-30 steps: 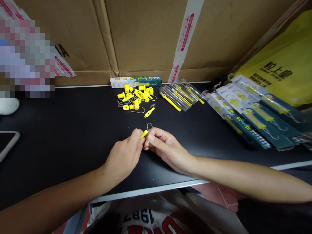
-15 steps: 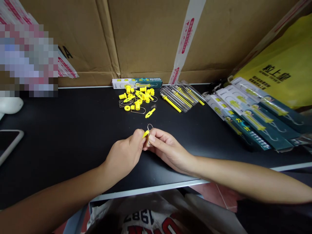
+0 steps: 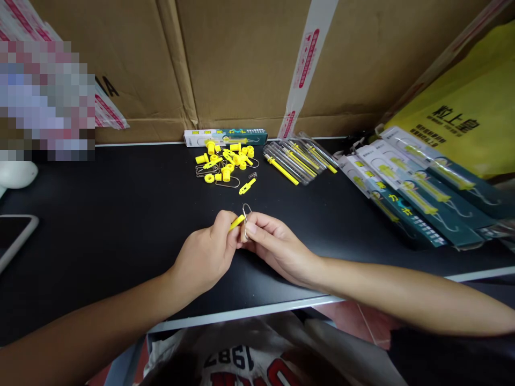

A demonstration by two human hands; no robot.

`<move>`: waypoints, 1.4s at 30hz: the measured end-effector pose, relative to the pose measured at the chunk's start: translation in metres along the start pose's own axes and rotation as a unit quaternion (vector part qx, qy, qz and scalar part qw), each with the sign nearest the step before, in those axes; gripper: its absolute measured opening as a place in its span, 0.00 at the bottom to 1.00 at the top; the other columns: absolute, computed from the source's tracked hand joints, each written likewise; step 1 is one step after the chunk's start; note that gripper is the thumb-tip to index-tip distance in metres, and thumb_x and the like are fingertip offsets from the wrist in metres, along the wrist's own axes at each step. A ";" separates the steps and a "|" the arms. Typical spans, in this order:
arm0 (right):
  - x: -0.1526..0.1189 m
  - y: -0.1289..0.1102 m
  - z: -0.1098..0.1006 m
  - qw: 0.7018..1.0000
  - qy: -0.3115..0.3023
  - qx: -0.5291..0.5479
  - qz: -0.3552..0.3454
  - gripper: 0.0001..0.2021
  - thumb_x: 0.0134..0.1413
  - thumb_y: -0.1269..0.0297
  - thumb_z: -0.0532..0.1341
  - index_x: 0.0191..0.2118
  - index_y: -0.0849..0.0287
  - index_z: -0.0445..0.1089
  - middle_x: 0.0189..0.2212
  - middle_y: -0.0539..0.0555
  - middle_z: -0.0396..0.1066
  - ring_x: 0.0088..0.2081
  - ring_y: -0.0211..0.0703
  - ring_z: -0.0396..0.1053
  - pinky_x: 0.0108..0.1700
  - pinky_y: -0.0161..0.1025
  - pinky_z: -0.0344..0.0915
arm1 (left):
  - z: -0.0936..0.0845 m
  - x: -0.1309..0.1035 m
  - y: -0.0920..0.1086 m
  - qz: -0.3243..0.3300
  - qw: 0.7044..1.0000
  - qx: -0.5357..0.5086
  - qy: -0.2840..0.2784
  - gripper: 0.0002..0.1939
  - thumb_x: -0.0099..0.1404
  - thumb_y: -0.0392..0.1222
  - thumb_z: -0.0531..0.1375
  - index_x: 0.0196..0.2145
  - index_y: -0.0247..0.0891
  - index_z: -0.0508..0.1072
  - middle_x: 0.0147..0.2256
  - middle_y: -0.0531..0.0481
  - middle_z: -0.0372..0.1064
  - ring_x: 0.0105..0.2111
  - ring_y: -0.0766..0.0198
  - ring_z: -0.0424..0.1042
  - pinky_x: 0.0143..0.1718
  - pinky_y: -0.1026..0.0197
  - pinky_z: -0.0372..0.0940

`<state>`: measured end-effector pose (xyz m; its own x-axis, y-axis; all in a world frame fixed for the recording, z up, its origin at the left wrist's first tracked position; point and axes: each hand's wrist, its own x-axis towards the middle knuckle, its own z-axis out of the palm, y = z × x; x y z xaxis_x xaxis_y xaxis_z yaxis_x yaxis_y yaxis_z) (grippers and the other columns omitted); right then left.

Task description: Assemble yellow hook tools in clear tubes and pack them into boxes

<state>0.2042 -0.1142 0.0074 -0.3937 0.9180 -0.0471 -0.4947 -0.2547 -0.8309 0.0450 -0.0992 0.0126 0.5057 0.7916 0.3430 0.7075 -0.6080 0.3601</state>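
Observation:
Close together above the front of the black table, my two hands meet at the fingertips. My left hand is closed on a small yellow plastic piece, whose lower part is hidden by the fingers. Between thumb and fingers, my right hand pinches a bent metal wire hook, its curved end pointing up. The yellow piece reaches to the wire; whether they are joined I cannot tell. Beyond the hands lie a loose flat yellow piece, a small spring and a pile of yellow plastic parts with wire hooks.
Clear tubes with yellow rods lie right of the pile, before a tall cardboard box. A printed carton stands behind the pile. Packaged spring scales and a yellow bag are at right, a phone at left.
My left thumb has shifted slightly left, and more of the yellow piece shows beside the wire hook. My right hand keeps its pinch almost unmoved.

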 end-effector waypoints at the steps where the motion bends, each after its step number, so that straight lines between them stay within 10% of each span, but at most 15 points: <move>1: 0.000 0.000 0.000 1.000 0.001 0.002 0.002 0.10 0.56 0.61 0.63 0.29 0.60 0.69 0.28 0.48 0.67 0.34 0.32 0.65 0.44 0.33 0.62 | 0.000 0.000 0.000 0.000 1.000 -0.011 0.001 0.04 0.69 0.37 0.45 0.39 0.39 0.57 0.25 0.54 0.70 0.21 0.61 0.74 0.19 0.65 0.58; 26: 0.000 0.000 -0.001 0.998 0.013 -0.061 -0.002 0.12 0.57 0.60 0.62 0.27 0.61 0.68 0.20 0.48 0.70 0.25 0.33 0.68 0.34 0.34 0.66 | -0.003 0.004 0.005 -0.037 0.996 0.015 -0.076 0.07 0.69 0.35 0.44 0.33 0.41 0.56 0.22 0.56 0.66 0.18 0.66 0.70 0.18 0.67 0.52; 42: 0.002 0.001 -0.002 0.997 0.013 -0.071 0.002 0.13 0.55 0.57 0.63 0.26 0.61 0.68 0.20 0.48 0.69 0.26 0.34 0.66 0.37 0.35 0.65 | 0.003 0.000 -0.002 0.036 0.995 0.094 -0.022 0.07 0.68 0.33 0.45 0.32 0.40 0.58 0.20 0.56 0.65 0.17 0.68 0.67 0.18 0.68 0.52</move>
<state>0.2047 -0.1124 0.0057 -0.3740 0.9252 -0.0640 -0.3776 -0.2150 -0.9006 0.0450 -0.0981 0.0098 0.5765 0.7506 0.3230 0.7462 -0.6446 0.1663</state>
